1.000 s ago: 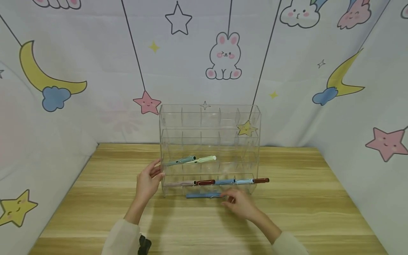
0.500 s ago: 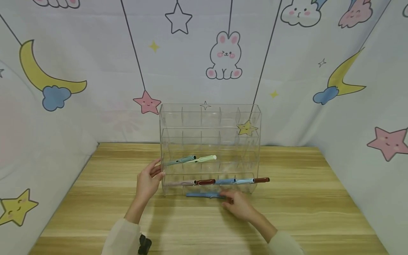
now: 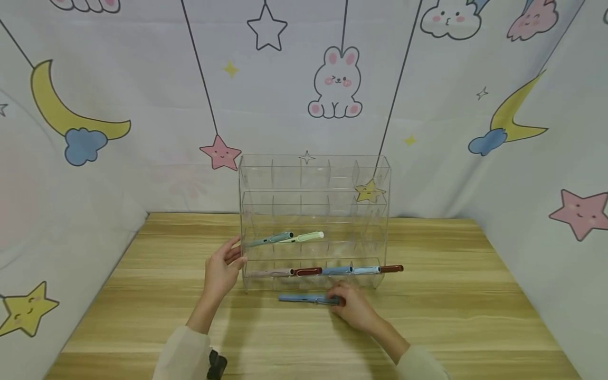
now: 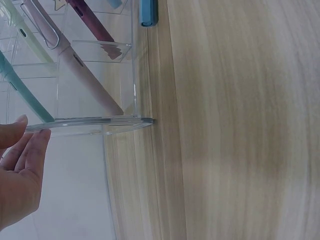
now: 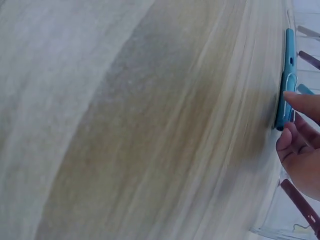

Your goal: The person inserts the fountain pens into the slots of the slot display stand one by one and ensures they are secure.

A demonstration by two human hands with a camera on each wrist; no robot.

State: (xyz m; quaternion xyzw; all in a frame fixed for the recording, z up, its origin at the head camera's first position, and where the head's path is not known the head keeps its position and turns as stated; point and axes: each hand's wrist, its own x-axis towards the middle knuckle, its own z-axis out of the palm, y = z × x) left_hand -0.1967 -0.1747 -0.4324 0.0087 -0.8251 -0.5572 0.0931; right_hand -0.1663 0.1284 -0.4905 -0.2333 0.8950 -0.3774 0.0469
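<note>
In the head view a clear acrylic pen rack (image 3: 313, 204) stands on the table. My left hand (image 3: 221, 272) grips its left side wall; in the left wrist view the thumb is on one face and the fingers (image 4: 37, 152) on the other. Below the bottom tier, in front of the rack, lies a blue pen (image 3: 301, 298) pointing left. My right hand (image 3: 355, 306) pinches its clip end between thumb and fingers, as the right wrist view of the pen (image 5: 286, 80) also shows. Whether the pen touches the table is hard to tell.
The lowest tier holds a pinkish pen (image 3: 273, 273), a dark red pen (image 3: 307, 272), a blue one, a light blue one and a brown-red pen (image 3: 391, 268) jutting out right. Higher up lie a grey-green pen (image 3: 275, 239) and a pale green pen (image 3: 309, 236). A patterned curtain (image 3: 285, 105) hangs behind.
The blue pen in my right hand has come slightly toward me, away from the rack's base. My left hand keeps its hold on the rack's side.
</note>
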